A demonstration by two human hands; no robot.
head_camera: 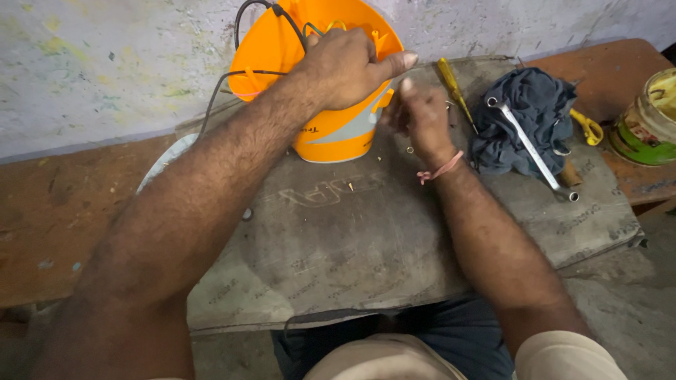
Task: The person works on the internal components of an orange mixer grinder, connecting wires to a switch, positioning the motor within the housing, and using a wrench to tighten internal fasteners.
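My left hand [345,67] grips the orange housing [331,134] – right hand [421,116] pinches something tiny, can't tell what. Loose screws [350,186] still out on the board [366,239] – I'd guess midway.

A round tin [648,119] stands at the far right edge, wrapped in a paper label of green, white and red bands. The orange casing [331,134] at far centre carries a grey curved patch with small dark print on its near side.
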